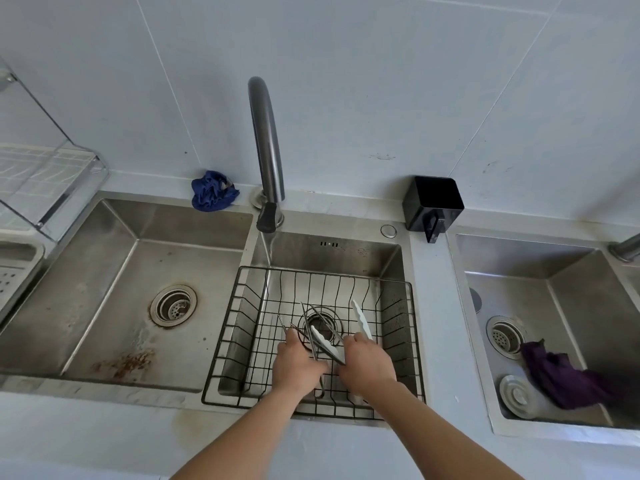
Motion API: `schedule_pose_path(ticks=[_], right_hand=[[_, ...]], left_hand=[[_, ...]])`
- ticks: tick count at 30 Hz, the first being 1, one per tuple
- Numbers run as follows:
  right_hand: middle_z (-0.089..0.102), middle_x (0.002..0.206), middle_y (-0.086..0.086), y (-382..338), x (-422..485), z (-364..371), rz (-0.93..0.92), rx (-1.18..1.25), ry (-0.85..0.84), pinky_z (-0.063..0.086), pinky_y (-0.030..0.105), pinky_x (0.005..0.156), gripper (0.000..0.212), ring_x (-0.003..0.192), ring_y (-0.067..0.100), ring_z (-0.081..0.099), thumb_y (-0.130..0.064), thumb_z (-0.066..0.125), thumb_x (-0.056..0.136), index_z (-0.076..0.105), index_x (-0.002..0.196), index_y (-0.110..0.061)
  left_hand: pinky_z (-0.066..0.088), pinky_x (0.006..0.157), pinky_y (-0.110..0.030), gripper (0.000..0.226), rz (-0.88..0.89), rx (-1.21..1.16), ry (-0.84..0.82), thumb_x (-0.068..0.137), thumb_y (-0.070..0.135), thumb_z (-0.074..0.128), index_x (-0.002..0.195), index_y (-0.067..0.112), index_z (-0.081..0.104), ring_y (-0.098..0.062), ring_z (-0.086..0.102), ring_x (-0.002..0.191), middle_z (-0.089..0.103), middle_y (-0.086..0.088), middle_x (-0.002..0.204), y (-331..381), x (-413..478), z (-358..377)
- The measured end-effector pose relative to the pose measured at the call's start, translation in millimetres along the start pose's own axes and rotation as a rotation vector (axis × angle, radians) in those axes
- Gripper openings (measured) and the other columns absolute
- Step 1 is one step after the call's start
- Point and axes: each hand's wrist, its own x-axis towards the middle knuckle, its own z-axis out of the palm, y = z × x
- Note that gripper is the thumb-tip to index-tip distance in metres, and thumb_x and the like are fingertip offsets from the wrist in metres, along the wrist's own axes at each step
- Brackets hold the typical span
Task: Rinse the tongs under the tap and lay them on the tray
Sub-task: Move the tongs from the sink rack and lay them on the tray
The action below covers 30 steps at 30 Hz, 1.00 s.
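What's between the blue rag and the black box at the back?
In the head view, the tap stands between the blue rag and the black box, its spout running water into the middle sink.

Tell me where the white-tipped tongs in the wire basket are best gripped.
Grip the white-tipped tongs low on the arms near the hinge, coming from the near side, as the right hand does: the spread scalloped tips point away toward the tap.

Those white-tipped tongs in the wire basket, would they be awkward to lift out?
Probably a little. The white-tipped tongs stand splayed open, so they likely spring apart unless squeezed. Water runs from the tap, so they may be slippery. The tips could snag the wire basket.
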Motion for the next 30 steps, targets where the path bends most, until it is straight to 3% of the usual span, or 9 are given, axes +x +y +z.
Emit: schedule_pose_path(ticks=[6, 9, 10, 12, 13, 19, 21, 26, 30], right_hand=[[0.055, 0.131, 0.010, 4, -4, -13, 0.002, 0.101, 0.056, 0.047, 0.037, 0.098, 0.037, 0.119, 0.029, 0.057, -0.020, 0.054, 0.097, 0.046, 0.132, -0.011], [0.057, 0.126, 0.009, 7, -11, -20, 0.018, 0.173, 0.070, 0.048, 0.037, 0.092, 0.035, 0.112, 0.028, 0.059, -0.021, 0.052, 0.097, 0.047, 0.130, -0.012], [0.057, 0.127, 0.010, 8, -14, -22, 0.021, 0.187, 0.076, 0.048, 0.037, 0.089, 0.035, 0.111, 0.029, 0.060, -0.021, 0.052, 0.096, 0.047, 0.130, -0.012], [0.057, 0.128, 0.010, 9, -18, -26, 0.014, 0.202, 0.088, 0.048, 0.037, 0.087, 0.036, 0.111, 0.030, 0.061, -0.021, 0.052, 0.096, 0.048, 0.130, -0.012], [0.057, 0.128, 0.010, 8, -19, -29, 0.004, 0.210, 0.095, 0.049, 0.037, 0.086, 0.036, 0.110, 0.030, 0.061, -0.022, 0.052, 0.096, 0.048, 0.131, -0.012], [0.058, 0.124, 0.008, -13, -23, -51, -0.060, 0.244, 0.171, 0.046, 0.035, 0.078, 0.034, 0.105, 0.029, 0.061, -0.024, 0.056, 0.094, 0.052, 0.126, -0.013], [0.057, 0.125, 0.008, -25, -23, -60, -0.073, 0.241, 0.191, 0.044, 0.033, 0.077, 0.036, 0.106, 0.028, 0.060, -0.023, 0.055, 0.094, 0.052, 0.128, -0.012], [0.060, 0.117, 0.005, -70, -32, -74, -0.113, 0.191, 0.257, 0.049, 0.036, 0.088, 0.036, 0.108, 0.029, 0.059, -0.027, 0.056, 0.094, 0.052, 0.127, -0.014], [0.057, 0.128, 0.004, -119, -43, -79, -0.155, 0.174, 0.315, 0.044, 0.033, 0.083, 0.049, 0.112, 0.025, 0.060, -0.030, 0.059, 0.097, 0.046, 0.143, -0.017]], left_hand=[[0.054, 0.093, -0.035, 0.092, 0.057, -0.116, 0.079, 0.081, 0.036, 0.071, 0.157, 0.010, 0.024, -0.028, 0.064, 0.114, 0.057, -0.015, 0.139, -7, -5, -13], [0.051, 0.066, -0.008, 0.096, 0.098, -0.103, 0.127, 0.082, 0.036, 0.070, 0.159, 0.011, 0.019, -0.010, 0.065, 0.087, 0.052, -0.012, 0.144, -14, -15, -27], [0.052, 0.069, -0.008, 0.096, 0.112, -0.093, 0.145, 0.082, 0.036, 0.069, 0.160, 0.013, 0.017, -0.010, 0.065, 0.090, 0.051, -0.011, 0.145, -16, -19, -31], [0.053, 0.095, -0.028, 0.098, 0.129, -0.059, 0.187, 0.083, 0.037, 0.069, 0.160, 0.014, 0.014, -0.022, 0.060, 0.118, 0.047, -0.010, 0.150, -18, -25, -41], [0.049, 0.100, -0.033, 0.098, 0.134, -0.037, 0.213, 0.083, 0.037, 0.069, 0.160, 0.014, 0.013, -0.025, 0.054, 0.128, 0.042, -0.010, 0.154, -18, -27, -46], [0.044, 0.079, -0.031, 0.097, 0.180, 0.001, 0.376, 0.084, 0.037, 0.068, 0.160, 0.021, 0.010, -0.026, 0.060, 0.114, 0.045, -0.008, 0.146, -19, -32, -85], [0.045, 0.078, -0.034, 0.096, 0.190, 0.021, 0.420, 0.084, 0.040, 0.068, 0.159, 0.021, 0.010, -0.027, 0.060, 0.113, 0.045, -0.007, 0.145, -26, -33, -101], [0.046, 0.066, -0.030, 0.100, 0.171, 0.076, 0.515, 0.085, 0.046, 0.067, 0.160, 0.022, 0.004, -0.021, 0.062, 0.104, 0.041, -0.008, 0.152, -66, -43, -145], [0.053, 0.083, -0.039, 0.099, 0.164, 0.116, 0.576, 0.086, 0.045, 0.067, 0.160, 0.021, 0.005, -0.027, 0.061, 0.116, 0.039, -0.008, 0.155, -115, -65, -185]])
